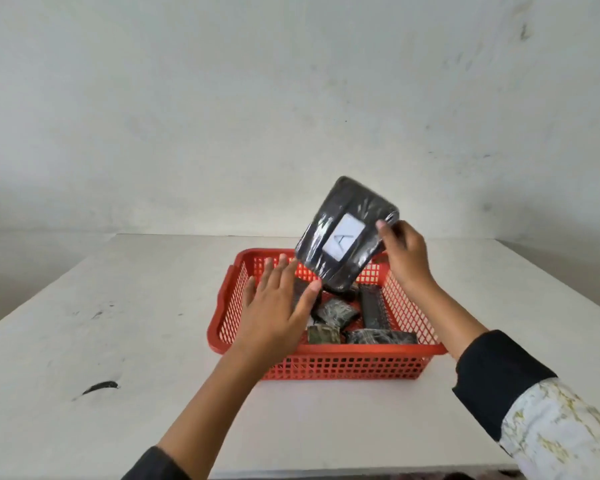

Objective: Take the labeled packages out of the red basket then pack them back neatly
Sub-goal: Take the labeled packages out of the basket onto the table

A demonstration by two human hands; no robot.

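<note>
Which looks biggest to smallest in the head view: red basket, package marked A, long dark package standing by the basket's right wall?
1. red basket
2. package marked A; raised toward the camera by the right hand, so likely looks larger than it is
3. long dark package, partly hidden

A scuffed white table [118, 306] stands against a plain, faintly marked white wall [222, 98].

Red mesh basket [329, 362], black wrapped package [340, 216] with white label [343, 239], white table [118, 323]
</note>
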